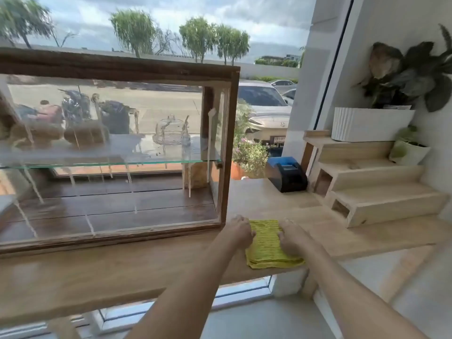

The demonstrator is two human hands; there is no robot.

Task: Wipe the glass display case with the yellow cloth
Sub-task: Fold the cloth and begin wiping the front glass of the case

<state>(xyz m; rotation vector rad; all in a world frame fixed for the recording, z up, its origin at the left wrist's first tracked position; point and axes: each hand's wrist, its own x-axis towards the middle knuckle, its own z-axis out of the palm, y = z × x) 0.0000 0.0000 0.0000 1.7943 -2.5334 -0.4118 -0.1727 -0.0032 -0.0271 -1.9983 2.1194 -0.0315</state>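
Left half of the frame is blocked by the glass display case [110, 152] — its wooden frame stands just beside the yellow cloth [270, 243]. Bare surface [264, 196] runs up centre-right to a black printer [287, 173]. At right, wooden steps [376, 192] and a white planter [371, 123] wall it in — the gap behind them probably too narrow to pass.

— Where is the light coming from?
— Bright, overcast daylight is pouring through the window [151, 33] behind, backlighting the glass display case [110, 152], whose streaked pane is catching pale glare.
— Any blur?
— The forearms are smearing softly at the bottom edge, and straight lines are bowing toward the corners.
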